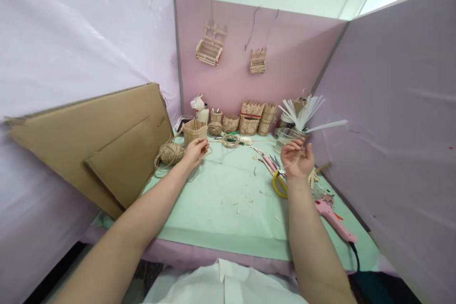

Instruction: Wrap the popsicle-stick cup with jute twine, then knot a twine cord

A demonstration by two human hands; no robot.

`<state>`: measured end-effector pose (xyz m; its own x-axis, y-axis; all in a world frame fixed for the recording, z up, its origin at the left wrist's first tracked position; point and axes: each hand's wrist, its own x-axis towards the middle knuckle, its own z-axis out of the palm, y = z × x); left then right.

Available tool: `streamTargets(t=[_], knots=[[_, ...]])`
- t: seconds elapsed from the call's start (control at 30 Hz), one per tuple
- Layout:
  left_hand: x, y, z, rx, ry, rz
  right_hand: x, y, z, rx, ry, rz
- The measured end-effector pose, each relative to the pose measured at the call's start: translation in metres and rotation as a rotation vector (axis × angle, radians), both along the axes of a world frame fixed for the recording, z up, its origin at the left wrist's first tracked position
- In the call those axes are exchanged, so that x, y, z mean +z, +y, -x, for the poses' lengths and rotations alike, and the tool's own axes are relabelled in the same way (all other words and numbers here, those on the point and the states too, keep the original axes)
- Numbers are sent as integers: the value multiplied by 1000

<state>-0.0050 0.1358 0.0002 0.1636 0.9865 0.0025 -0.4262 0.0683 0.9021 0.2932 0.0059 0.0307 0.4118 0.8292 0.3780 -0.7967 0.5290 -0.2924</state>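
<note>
My left hand (197, 152) is closed in a pinch on a thin strand of jute twine (210, 151), which loops out beside the fingertips. Just behind that hand stands a small wooden-slat basket (195, 131), and a ball of jute twine (171, 153) lies to its left. On the other side, my right hand (298, 157) is raised with the palm up, fingers loosely curled and apart; I see nothing held in it. Next to the right wrist are scissors with yellow handles (280, 185) and a pink-handled tool (269, 161).
Cardboard sheets (121, 147) lean at left. Several small wooden containers (249, 123) line the back. White glue sticks (302, 111) fan out behind a clear plastic tub (284, 137). A pink glue gun (335, 221) lies at right. Wood scraps dot the green tabletop (221, 204).
</note>
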Motion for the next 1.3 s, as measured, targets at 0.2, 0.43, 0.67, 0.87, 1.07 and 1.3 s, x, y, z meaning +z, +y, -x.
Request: streamTargets(t=[0.2,0.43,0.67,0.87,1.07,1.3], knots=[[-4,1,-3,42,3,-22,-2,-4,-15,-35,168,-76],[1,-11,1,-296,290,-61,-5,8,-10,-294,-78,155],[8,-27,-6,3,788,-789,-16,15,38,-438,-1075,436],[0,-31,-12,83,838,-910,-28,14,73,-566,-1769,451],[-3,-51,-23,-106,791,-1034,-28,11,88,-399,-1813,334],[-10,-57,-32,-152,813,-1022,-24,8,89,-349,-1628,279]])
